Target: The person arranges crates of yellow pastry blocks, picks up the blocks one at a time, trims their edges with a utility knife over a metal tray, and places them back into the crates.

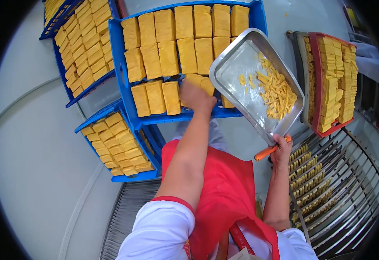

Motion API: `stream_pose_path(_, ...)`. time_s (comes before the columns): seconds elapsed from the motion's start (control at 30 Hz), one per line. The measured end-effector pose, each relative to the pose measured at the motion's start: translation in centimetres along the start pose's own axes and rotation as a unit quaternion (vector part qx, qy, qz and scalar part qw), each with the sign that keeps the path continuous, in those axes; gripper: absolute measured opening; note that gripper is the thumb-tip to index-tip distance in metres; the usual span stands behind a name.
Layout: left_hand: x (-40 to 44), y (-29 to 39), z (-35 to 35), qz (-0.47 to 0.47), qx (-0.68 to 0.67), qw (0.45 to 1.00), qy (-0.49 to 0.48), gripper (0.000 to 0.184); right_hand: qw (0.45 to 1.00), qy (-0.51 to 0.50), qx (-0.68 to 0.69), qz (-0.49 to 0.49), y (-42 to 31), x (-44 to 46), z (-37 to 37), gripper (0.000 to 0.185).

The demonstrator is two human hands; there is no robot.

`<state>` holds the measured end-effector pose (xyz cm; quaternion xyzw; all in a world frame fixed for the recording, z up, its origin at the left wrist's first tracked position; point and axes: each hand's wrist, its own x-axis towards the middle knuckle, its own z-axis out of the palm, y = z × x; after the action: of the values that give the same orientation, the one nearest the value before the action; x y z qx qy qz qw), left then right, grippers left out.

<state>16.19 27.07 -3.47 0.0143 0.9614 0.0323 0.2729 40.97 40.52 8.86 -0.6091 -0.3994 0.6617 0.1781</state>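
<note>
My left hand (196,94), smeared by motion, is over the front row of yellow-orange tofu-like blocks (154,96) in a blue plastic crate (122,78). A block (193,79) shows right at its fingers; whether it is gripped I cannot tell. My right hand (280,149) is closed at the lower corner of a rectangular metal tray (237,65), together with an orange-handled tool (265,153) whose working end is hidden. Thin yellow strips and scraps (278,93) are heaped along the tray's right side. The tray overlaps the crate's right part, covering some blocks.
More blue crates of blocks stand at the upper left (83,47) and lower left (116,145). To the right is a red crate (315,86) with stacked blocks and strips. Below it, a metal rack (341,182) has yellow pieces between its bars.
</note>
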Motion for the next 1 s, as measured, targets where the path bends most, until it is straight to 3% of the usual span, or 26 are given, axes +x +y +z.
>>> stream_pose_path(0.07, 0.0, -0.3, -2.4, 0.001, 0.017, 0.999, -0.036, 0.129, 1.0, -0.007, -0.005, 0.005, -1.1, 0.0, 0.9, 0.013)
stream_pose_path(0.17, -3.5, -2.5, -7.7, 0.126, 0.052, 0.989, -0.061, 0.121, 1.0, -0.012, -0.024, 0.002, -1.8, 0.4, 2.0, 0.01)
stream_pose_path(0.2, -4.5, -3.6, -9.3, 0.12, 0.054, 0.989, -0.06, 0.121, 0.999, -0.012, -0.041, -0.01, -2.0, 0.8, 2.4, 0.009)
stream_pose_path(0.3, -6.9, -7.2, -14.5, 0.242, 0.114, 0.963, -0.022, 0.118, 0.993, -0.029, -0.105, -0.032, -1.8, 2.4, 4.7, 0.011)
stream_pose_path(0.47, -9.9, -11.7, -20.1, 0.306, 0.07, 0.947, 0.062, 0.105, 0.978, -0.109, -0.173, -0.047, 0.6, 4.8, 11.6, 0.012)
stream_pose_path(0.67, -10.2, -14.0, -20.6, 0.367, -0.055, 0.919, 0.133, 0.104, 0.945, -0.216, -0.244, -0.032, 5.4, 6.1, 20.9, 0.009)
stream_pose_path(0.8, -8.8, -14.9, -18.2, 0.41, -0.194, 0.873, 0.182, 0.108, 0.927, -0.256, -0.273, -0.003, 6.5, 5.8, 24.0, 0.022)
stream_pose_path(0.93, -7.8, -15.6, -16.7, 0.406, -0.221, 0.864, 0.198, 0.114, 0.916, -0.268, -0.298, 0.037, 5.4, 6.0, 23.6, 0.044)
stream_pose_path(1.0, -7.3, -15.9, -16.3, 0.41, -0.235, 0.855, 0.214, 0.118, 0.916, -0.235, -0.322, 0.032, 4.2, 5.7, 23.3, 0.047)
